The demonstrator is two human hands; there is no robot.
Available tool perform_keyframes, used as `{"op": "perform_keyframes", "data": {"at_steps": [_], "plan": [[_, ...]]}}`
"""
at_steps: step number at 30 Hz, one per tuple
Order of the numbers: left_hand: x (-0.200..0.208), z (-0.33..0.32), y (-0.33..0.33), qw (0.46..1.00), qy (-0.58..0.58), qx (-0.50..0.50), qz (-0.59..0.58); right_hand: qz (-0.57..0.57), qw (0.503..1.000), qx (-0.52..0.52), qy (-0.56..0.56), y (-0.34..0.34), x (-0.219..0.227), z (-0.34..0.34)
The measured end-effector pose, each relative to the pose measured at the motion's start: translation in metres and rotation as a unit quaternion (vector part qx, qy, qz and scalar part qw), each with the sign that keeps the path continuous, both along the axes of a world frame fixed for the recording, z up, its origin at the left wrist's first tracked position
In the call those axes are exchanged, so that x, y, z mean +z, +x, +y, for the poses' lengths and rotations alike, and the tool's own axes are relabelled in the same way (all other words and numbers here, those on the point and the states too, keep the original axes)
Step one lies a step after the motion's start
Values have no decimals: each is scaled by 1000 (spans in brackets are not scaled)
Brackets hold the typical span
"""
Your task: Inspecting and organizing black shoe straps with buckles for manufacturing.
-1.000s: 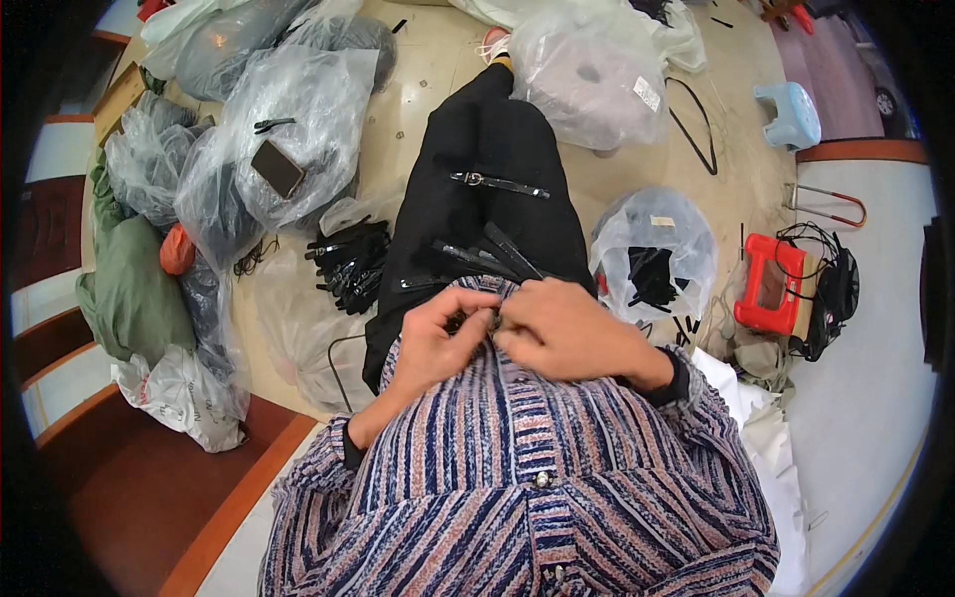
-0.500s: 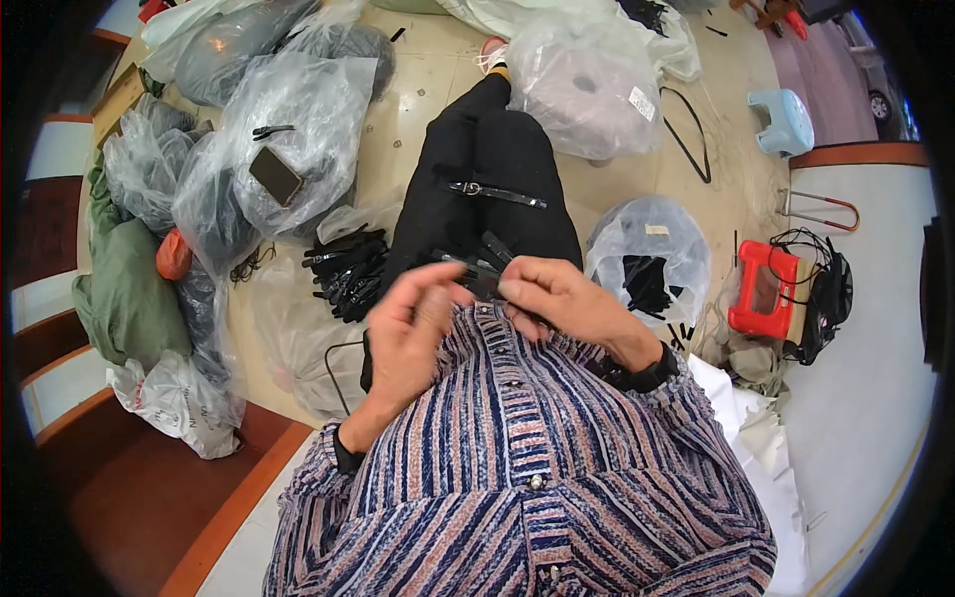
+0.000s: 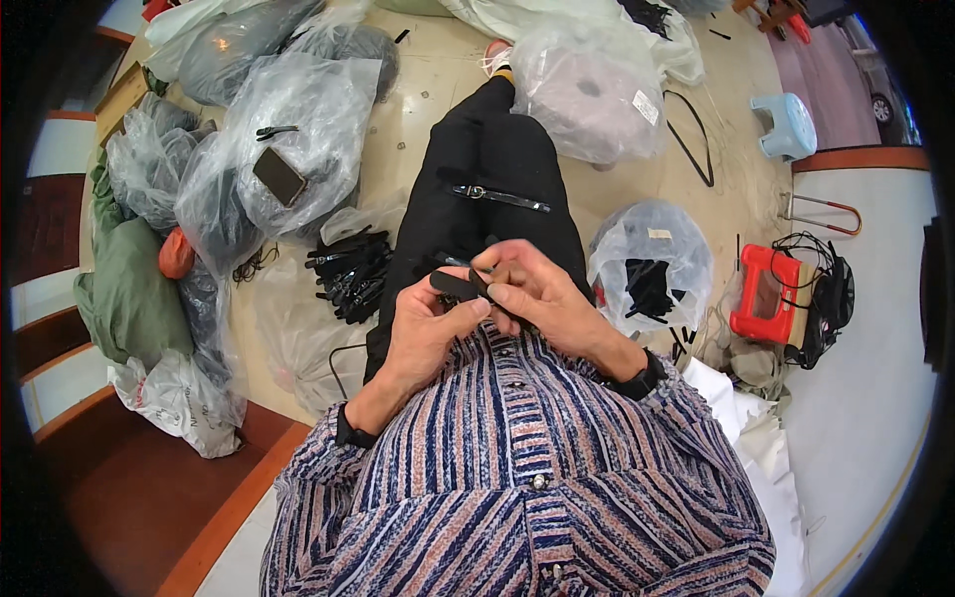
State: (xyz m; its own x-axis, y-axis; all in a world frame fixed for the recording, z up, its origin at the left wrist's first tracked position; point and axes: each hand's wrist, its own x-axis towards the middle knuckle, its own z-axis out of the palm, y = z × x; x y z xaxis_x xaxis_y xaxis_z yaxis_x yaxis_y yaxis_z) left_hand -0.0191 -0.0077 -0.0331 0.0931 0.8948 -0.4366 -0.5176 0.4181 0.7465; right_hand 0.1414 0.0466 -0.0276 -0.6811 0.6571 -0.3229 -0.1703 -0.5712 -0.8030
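Observation:
My left hand (image 3: pixel 428 323) is closed, its thumb and fingers pinching a flat black strap piece (image 3: pixel 454 286) with a rounded end. My right hand (image 3: pixel 542 294) pinches dark strap material close beside it; whether this is the same piece cannot be made out. Both hands meet above my lap, nearly touching. Across my black-trousered thighs lies a shiny black strap with a buckle (image 3: pixel 502 198). A heap of black straps (image 3: pixel 350 277) rests by my left thigh. To my right, a clear plastic bag (image 3: pixel 609 244) holds more black pieces (image 3: pixel 649 289).
Stuffed clear bags (image 3: pixel 298 109) lie on the left, one bearing a phone (image 3: pixel 279 177). Ahead is a large wrapped bundle (image 3: pixel 587 90). A blue stool (image 3: pixel 784 126) and a red box-like object (image 3: pixel 766 294) stand at right, with a black cord (image 3: pixel 696 139) on the floor.
My left hand has moved right and slightly up, closing on the black strap piece, which now shows its rounded end. My right hand has turned and stays close by.

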Motion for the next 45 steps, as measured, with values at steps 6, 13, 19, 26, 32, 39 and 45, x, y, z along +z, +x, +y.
{"op": "perform_keyframes", "data": {"at_steps": [6,13,19,26,32,39,45], "plan": [[8,4,3,999,-7,9,-45,71,992,-35,-97,1,-8,-1],[10,6,12,998,53,-4,15,89,980,-45,-172,6,-11,4],[-1,2,13,998,57,16,31,84,984,-80,-132,8,-10,0],[5,4,16,994,44,11,104,8,995,-47,-88,12,-14,1],[1,4,8,970,150,-35,186,-21,996,14,-81,16,-10,-1],[5,1,5,977,113,-55,172,-43,998,28,-31,18,-1,-4],[4,0,6,979,107,-74,159,-16,998,45,-46,21,-9,-5]]}}
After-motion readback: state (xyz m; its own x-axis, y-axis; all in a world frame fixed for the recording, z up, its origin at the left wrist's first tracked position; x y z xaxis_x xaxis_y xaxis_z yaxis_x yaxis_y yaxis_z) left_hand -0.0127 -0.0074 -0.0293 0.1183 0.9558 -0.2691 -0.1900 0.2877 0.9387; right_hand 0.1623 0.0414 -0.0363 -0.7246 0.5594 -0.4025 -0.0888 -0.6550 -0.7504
